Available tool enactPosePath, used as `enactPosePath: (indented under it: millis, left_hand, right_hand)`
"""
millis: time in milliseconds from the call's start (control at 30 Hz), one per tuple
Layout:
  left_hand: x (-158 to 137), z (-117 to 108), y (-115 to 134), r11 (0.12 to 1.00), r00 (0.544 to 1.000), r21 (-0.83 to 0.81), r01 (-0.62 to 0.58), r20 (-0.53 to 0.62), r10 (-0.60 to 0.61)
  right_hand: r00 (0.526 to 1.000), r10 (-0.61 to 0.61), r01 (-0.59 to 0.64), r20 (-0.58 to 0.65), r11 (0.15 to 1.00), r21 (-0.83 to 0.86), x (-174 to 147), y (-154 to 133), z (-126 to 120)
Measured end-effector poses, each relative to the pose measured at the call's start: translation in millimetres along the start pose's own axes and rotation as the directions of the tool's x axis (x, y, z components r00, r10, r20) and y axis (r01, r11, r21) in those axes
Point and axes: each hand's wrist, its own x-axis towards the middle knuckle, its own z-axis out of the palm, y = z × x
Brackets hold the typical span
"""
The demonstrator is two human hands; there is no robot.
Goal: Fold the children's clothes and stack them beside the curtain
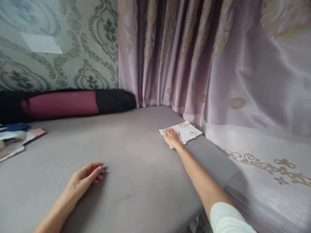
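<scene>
My right hand (172, 137) reaches out and lies flat, fingers spread, on a folded white cloth (188, 132) with tan and teal printed figures. The cloth is near the right edge of a grey sheet-covered mattress (126, 142), close to the curtain; part of it is hidden under the hand. Over the left-centre of the mattress, my left hand (86, 176) is held low with loosely bent fingers and the thumb apart from the palm. It holds nothing that I can see.
At the far left edge lies a pile of cloths (18, 137) in blue, white and pink. A long black and maroon bolster (63, 104) runs along the patterned wall (99, 42). Purple curtains (223, 81) with gold motifs hang along the right side, down past the mattress edge.
</scene>
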Motion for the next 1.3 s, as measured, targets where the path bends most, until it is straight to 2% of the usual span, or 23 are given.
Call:
enactPosePath:
  millis: [167,300,467,633,700,767,867,967,1033,1100,1167,1200,1300]
  left_hand:
    - [-2,0,3,1.0,1.0,-0.02,0.002,0.016,-0.001]
    - [-2,3,7,0.998,1.0,-0.058,-0.008,0.026,0.009]
    - [-5,12,13,0.986,0.999,-0.166,-0.024,0.02,0.027]
    - [-4,19,14,0.962,1.0,-0.273,-0.022,0.0,0.023]
    - [1,19,11,0.954,1.0,-0.299,-0.01,0.004,0.012]
    - [5,15,8,0.949,0.999,-0.316,0.005,0.041,0.008]
    - [10,4,5,0.955,0.994,-0.295,0.038,0.109,-0.006]
    - [15,-24,5,0.962,0.999,-0.269,0.047,0.035,-0.039]
    - [17,-56,8,0.96,0.991,-0.278,0.019,-0.123,-0.055]
    - [19,-96,12,0.955,0.949,-0.293,-0.052,-0.312,-0.045]
    - [21,-141,19,0.945,0.861,-0.299,-0.134,-0.507,-0.038]
    - [22,-163,23,0.938,0.786,-0.302,-0.17,-0.616,-0.056]
    - [27,-223,34,0.934,0.64,-0.275,-0.228,-0.766,-0.069]
  right_hand:
    - [0.99,-0.129,0.125,-0.061,0.99,-0.064,-9,-19,13]
    - [0.98,-0.159,0.144,-0.121,0.981,-0.129,-11,-21,21]
    - [0.968,-0.201,0.175,-0.148,0.97,-0.171,-10,-15,18]
    - [0.969,-0.207,0.19,-0.137,0.974,-0.125,5,-12,23]
    - [0.957,-0.23,0.206,-0.177,0.968,-0.147,10,-20,33]
    - [0.927,-0.325,0.292,-0.186,0.939,-0.184,7,-34,45]
    - [0.887,-0.442,0.418,-0.131,0.891,-0.178,-13,-65,61]
    - [0.859,-0.511,0.502,-0.041,0.854,-0.134,-39,-93,73]
    - [0.85,-0.526,0.521,-0.006,0.844,-0.126,-52,-107,80]
    - [0.846,-0.534,0.528,-0.006,0.838,-0.142,-61,-113,85]
    - [0.836,-0.547,0.534,-0.037,0.828,-0.173,-66,-115,89]
    - [0.83,-0.555,0.538,-0.056,0.822,-0.189,-67,-115,91]
    - [0.813,-0.574,0.546,-0.096,0.809,-0.218,-68,-114,95]
